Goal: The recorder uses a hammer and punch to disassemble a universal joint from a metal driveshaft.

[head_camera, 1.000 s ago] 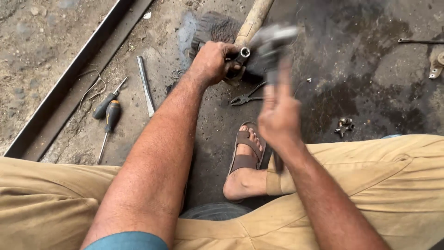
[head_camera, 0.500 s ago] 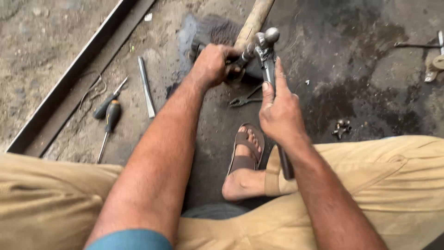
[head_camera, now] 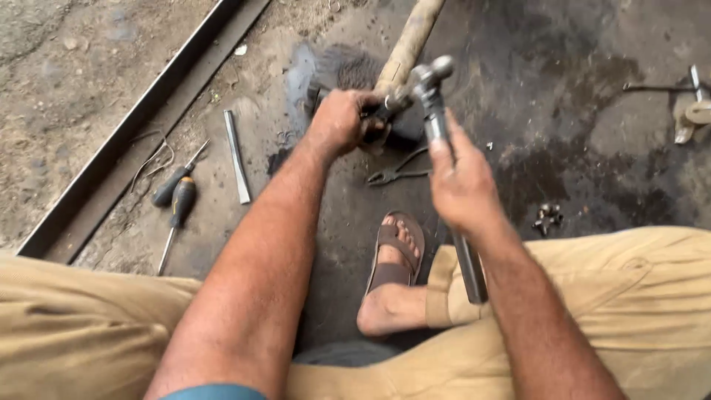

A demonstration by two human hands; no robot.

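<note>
Since 0.5 s ago the right hand (head_camera: 463, 185) has kept its closed grip on the steel hammer (head_camera: 437, 118), whose head now sits slightly higher, at 12 o'clock of that hand. The left hand (head_camera: 341, 118) stays clenched around a dark metal part (head_camera: 389, 111) beside the wooden handle (head_camera: 411, 37). Pliers (head_camera: 396, 172) lie at 6 o'clock of the part; 2 screwdrivers (head_camera: 178, 200) rest at 9 o'clock on the floor (head_camera: 578, 74).
</note>
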